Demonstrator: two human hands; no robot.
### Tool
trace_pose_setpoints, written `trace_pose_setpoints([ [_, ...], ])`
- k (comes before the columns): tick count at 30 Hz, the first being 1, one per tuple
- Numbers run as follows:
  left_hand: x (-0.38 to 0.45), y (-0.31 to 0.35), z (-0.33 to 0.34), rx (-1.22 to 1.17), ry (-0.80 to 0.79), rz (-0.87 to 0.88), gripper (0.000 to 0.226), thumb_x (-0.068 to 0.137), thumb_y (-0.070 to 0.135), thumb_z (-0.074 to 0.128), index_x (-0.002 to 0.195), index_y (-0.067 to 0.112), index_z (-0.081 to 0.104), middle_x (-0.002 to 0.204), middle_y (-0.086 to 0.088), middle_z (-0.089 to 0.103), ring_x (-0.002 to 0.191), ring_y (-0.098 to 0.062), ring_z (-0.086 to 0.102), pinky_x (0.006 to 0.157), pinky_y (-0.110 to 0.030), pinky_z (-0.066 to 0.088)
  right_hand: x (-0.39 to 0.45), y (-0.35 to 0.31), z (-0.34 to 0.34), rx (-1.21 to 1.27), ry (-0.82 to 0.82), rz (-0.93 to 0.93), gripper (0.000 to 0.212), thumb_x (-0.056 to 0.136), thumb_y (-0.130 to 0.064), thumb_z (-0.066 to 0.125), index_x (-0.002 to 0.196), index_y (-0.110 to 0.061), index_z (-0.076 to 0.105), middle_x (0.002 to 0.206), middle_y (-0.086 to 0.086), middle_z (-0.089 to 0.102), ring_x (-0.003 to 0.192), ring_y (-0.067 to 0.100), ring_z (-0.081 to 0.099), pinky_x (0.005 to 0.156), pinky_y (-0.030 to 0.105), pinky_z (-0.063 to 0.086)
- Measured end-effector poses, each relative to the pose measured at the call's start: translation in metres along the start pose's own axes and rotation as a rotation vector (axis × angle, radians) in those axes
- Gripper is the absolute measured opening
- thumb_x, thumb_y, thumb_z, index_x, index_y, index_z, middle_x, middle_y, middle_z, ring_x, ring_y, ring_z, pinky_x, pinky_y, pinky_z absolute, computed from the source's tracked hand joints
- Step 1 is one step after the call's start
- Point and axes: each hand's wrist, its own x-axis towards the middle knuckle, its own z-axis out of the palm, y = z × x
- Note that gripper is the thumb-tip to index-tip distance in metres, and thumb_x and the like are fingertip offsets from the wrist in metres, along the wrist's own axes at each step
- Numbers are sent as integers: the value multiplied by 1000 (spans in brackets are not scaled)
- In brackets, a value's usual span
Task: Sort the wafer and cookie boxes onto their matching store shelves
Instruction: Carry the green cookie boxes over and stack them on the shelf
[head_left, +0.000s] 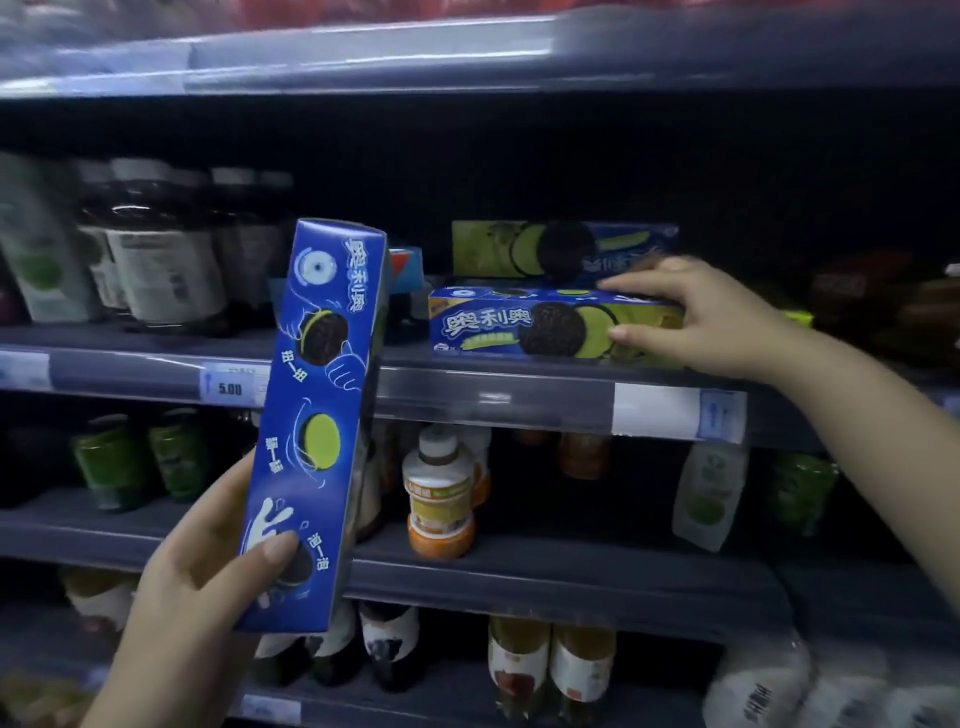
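My left hand (197, 582) grips the lower end of a long blue cookie box (319, 415), held upright and slightly tilted in front of the shelves. A second blue cookie box with a green-cream cookie picture (524, 325) lies lengthwise at the front of the middle shelf (467, 387). My right hand (696, 317) holds its right end, fingers on top and thumb on the front face. Behind it stands a third box of the same kind (545, 252), partly hidden. A small blue and red box (408, 267) peeks out behind the held box.
Dark jars (156, 249) and a green pouch (36, 244) fill the left of the middle shelf. Bottles (439, 488) stand on the shelf below, with more bottles on the lowest one. A price tag (231, 384) reads 5.00. Dark packages (883, 306) sit at far right.
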Motion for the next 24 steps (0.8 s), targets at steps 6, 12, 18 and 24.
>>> trace_pose_setpoints([
  [6, 15, 4, 24, -40, -49, 6, 55, 66, 4, 68, 117, 26, 68, 106, -12, 73, 82, -19, 70, 71, -33, 57, -14, -22, 7, 23, 308, -126, 40, 82, -44, 65, 115, -19, 67, 121, 1, 61, 119, 21, 48, 100, 32, 36],
  [12, 36, 21, 70, -283, -352, -118, 58, 44, 44, 87, 96, 19, 76, 100, -12, 74, 86, -23, 71, 66, -31, 57, -31, -86, 10, 794, 279, -57, 75, 67, -46, 76, 131, -29, 40, 129, -4, 57, 115, 6, 59, 92, 27, 52],
  [18, 70, 24, 88, -542, -731, -431, 44, 63, 31, 83, 97, 4, 76, 103, -15, 73, 94, -24, 71, 84, -30, 56, -19, -69, -9, 1235, 314, 233, 91, 61, -27, 81, 139, -13, 37, 124, 10, 60, 106, 20, 66, 76, 36, 59],
  [24, 83, 37, 96, -162, -566, -181, 48, 47, 33, 87, 92, 19, 79, 103, -9, 74, 90, -23, 72, 70, -29, 59, -32, -49, -10, 1234, 329, 233, 66, 67, -24, 75, 126, -7, 51, 109, 11, 66, 91, 20, 69, 70, 37, 59],
])
